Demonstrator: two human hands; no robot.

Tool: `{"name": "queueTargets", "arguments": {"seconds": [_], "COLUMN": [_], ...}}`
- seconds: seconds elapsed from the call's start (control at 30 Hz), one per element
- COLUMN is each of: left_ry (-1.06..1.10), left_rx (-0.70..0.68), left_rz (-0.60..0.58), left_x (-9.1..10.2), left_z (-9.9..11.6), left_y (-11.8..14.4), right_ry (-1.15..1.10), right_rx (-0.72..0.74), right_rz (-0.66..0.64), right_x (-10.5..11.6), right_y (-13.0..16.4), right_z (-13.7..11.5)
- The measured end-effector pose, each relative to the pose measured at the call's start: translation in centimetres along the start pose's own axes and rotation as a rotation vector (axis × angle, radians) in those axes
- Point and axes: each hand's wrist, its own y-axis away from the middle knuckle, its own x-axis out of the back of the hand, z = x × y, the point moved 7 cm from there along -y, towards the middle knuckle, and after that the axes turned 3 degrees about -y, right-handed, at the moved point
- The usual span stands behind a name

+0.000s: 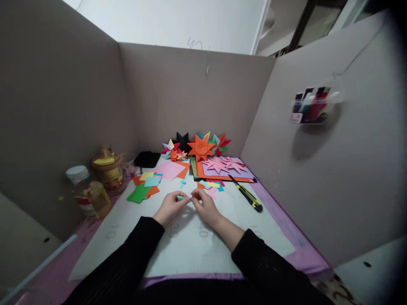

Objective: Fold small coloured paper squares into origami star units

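Both hands meet over the middle of the white board (190,258). My left hand (172,205) pinches a small light-blue piece of paper (180,198), and the fingers of my right hand (205,205) close on its other end. Most of the paper is hidden by the fingers, so its fold cannot be made out. Just beyond lies a small folded light-blue piece (182,183). To its right is a little group of coloured paper strips (212,185). On the left, paper squares in green (139,193), yellow and light blue overlap one another.
A yellow-black utility knife (246,195) lies to the right. Folded stars, one orange (201,147), stand at the back; pink stars (218,164) lie on stacked paper sheets. Left are a jar (108,171), a glue bottle (92,197) and a black phone-like object (147,159). Grey walls enclose the table.
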Motion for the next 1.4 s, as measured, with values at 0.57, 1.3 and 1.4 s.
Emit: {"name": "queueTargets", "arguments": {"seconds": [0.57, 1.3, 1.4], "left_ry": [-0.057, 0.125, 0.189], "left_rx": [-0.067, -0.095, -0.084], "left_rz": [-0.031, 0.013, 0.016], "left_x": [0.4, 1.4, 1.2], "left_z": [1.4, 0.5, 0.6], "left_y": [0.2, -0.5, -0.5], "right_ry": [0.063, -0.056, -0.166], "right_rx": [0.019, -0.154, -0.221], "right_rz": [-0.055, -0.205, -0.206], "right_x": [-0.5, -2.0, -2.1], "right_y": [-0.3, 0.1, 0.1], "right_z": [-1.1, 1.3, 2.0]}}
